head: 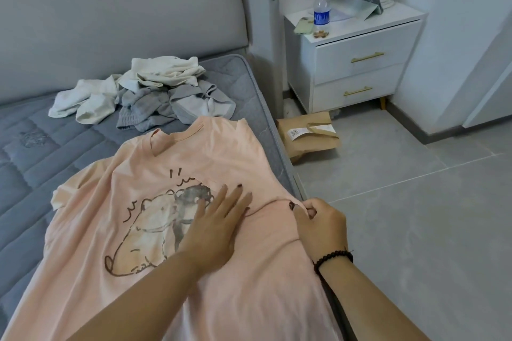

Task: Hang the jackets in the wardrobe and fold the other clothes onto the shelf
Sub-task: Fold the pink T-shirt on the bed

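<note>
- Pressing flat with our left hand [213,227], fingers straight and spread, we are pinning the pink T-shirt [166,230] down over its printed animal drawing.
- We are pinching the shirt's right edge, probably the sleeve, in our right hand [318,225], fingers curled round a bunch of cloth at the mattress [41,147] border.
- The shirt is lying front-up across the near corner of the bed, collar pointing away from us, its right side reaching the mattress border and its hem running out of view below.
- We are judging the fold as only beginning; if the right hand is drawing the sleeve over unevenly, the crease could be coming out crooked.
- Cloth near the edge may be sliding toward the floor if our flat hand is lifting too soon.
- Both forearms are reaching forward from below, the left crossing the shirt's middle, the right coming in along the bed's edge.
- A heap of white and grey clothes [144,94] is waiting further up the mattress, just beyond the collar.
</note>
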### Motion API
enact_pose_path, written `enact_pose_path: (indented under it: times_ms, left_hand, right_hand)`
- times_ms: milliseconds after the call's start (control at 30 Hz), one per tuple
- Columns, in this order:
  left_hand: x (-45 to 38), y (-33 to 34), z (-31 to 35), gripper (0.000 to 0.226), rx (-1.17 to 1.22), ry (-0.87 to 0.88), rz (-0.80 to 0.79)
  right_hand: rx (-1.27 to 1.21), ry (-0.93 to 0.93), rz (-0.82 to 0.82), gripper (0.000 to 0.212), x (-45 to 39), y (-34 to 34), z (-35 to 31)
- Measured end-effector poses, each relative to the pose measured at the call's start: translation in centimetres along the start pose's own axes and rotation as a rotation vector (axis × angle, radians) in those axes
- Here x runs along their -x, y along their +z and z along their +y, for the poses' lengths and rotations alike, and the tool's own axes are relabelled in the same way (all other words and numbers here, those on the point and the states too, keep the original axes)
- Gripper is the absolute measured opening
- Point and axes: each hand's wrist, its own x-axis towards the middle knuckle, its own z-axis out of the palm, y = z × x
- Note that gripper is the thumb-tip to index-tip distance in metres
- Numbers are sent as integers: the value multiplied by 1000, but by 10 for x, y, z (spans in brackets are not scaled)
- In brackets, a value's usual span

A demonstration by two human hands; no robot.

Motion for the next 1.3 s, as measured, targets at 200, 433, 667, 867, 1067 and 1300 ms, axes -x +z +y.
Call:
enact_pose_path:
  times_ms: [200,433,667,867,1067,1300]
  left_hand:
    - [-2,9,14,64,-83,-115,-59]
    - [69,12,67,60,177,-442,66]
    - [167,14,137,68,300,-381,94]
    - [228,16,186,66,257,-211,74]
    - [265,20,205,64,193,-154,37]
    - [306,23,199,65,180,-202,47]
  right_hand:
    - [41,172,-284,30,26,-25,-4]
    - [115,188,-427,30,97,-58,7]
    - [192,134,-534,27,159,-106,22]
    - [210,225,-730,36,203,-147,23]
    - [563,272,-897,47,223,-167,14]
    - [814,382,-849,69,229,-170,7]
